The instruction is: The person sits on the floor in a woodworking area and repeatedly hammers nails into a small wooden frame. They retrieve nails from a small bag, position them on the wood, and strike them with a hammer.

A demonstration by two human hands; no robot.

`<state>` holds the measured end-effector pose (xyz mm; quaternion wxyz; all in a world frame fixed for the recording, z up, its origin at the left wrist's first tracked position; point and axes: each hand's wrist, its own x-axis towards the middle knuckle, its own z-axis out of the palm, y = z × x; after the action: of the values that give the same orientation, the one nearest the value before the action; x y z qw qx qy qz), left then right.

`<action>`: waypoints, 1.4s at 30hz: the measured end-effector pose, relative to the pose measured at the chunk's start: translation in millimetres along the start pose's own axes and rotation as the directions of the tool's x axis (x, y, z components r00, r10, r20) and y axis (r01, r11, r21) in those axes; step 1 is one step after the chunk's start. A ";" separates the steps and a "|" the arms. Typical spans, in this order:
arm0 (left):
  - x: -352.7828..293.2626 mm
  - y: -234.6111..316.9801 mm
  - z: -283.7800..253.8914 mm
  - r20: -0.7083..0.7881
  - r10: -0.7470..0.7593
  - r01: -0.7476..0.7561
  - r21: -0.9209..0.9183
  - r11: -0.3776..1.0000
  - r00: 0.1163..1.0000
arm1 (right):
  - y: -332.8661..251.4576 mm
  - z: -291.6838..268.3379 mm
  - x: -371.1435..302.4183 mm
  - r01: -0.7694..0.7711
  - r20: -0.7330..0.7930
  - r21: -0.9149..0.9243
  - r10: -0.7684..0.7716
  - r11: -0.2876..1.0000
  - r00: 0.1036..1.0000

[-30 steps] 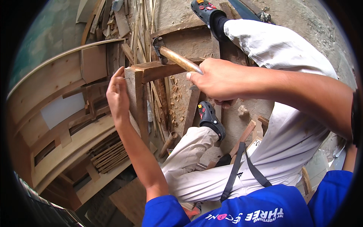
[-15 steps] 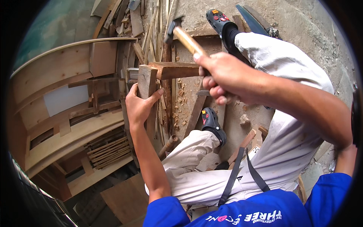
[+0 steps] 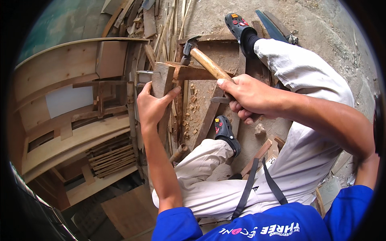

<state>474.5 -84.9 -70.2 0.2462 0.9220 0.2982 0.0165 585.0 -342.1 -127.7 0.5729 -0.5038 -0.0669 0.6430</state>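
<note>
Here the left hand (image 3: pixel 152 105) is wrapping around an upright wooden block (image 3: pixel 163 80), thumb on one side and fingers on the other, apparently to keep the piece from shifting. The block is standing against the end of a reddish crossbar (image 3: pixel 197 72) that is running off to the right, and the two pieces are meeting at a corner just above the fingers.

The right hand (image 3: pixel 247 96) is clenching the pale wooden handle of a hammer (image 3: pixel 201 56), gripping it low on the shaft, which is probably giving more swing. The dark metal head is sitting just above the crossbar, close to the joint, and whether it is touching the wood is hard to tell. No nail is showing clearly there.

The person is sitting on the ground with legs in light trousers (image 3: pixel 305 80) spreading to either side of the work, so the piece is staying between the knees and within easy reach. One dark clog (image 3: pixel 225 132) is resting on the dirt below the joint, another (image 3: pixel 237 24) farther up. Wood chips (image 3: pixel 193 108) are lying scattered under the crossbar. A curved plank frame (image 3: pixel 60 76) is standing to the left, and a handsaw (image 3: pixel 277 26) is lying on the ground beyond the raised leg.
</note>
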 end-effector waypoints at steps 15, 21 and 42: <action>10.2 5.0 7.4 -0.013 0.030 -0.029 0.060 0.998 0.999 | -1.7 -0.9 6.5 -0.046 -0.017 -0.098 0.044 0.994 0.999; 23.9 3.7 11.4 0.009 0.048 -0.048 0.017 0.999 0.999 | -1.5 -3.6 8.9 -0.036 -0.024 -0.150 0.032 0.988 0.999; 36.8 17.5 15.9 0.011 -0.030 0.030 0.064 0.998 0.999 | 6.1 0.8 8.9 -0.017 -0.039 -0.217 0.009 0.976 0.999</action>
<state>517.1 -83.7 -80.4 0.2187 0.9250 0.3109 -0.0023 581.9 -336.6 -136.5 0.5114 -0.5760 -0.1224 0.6258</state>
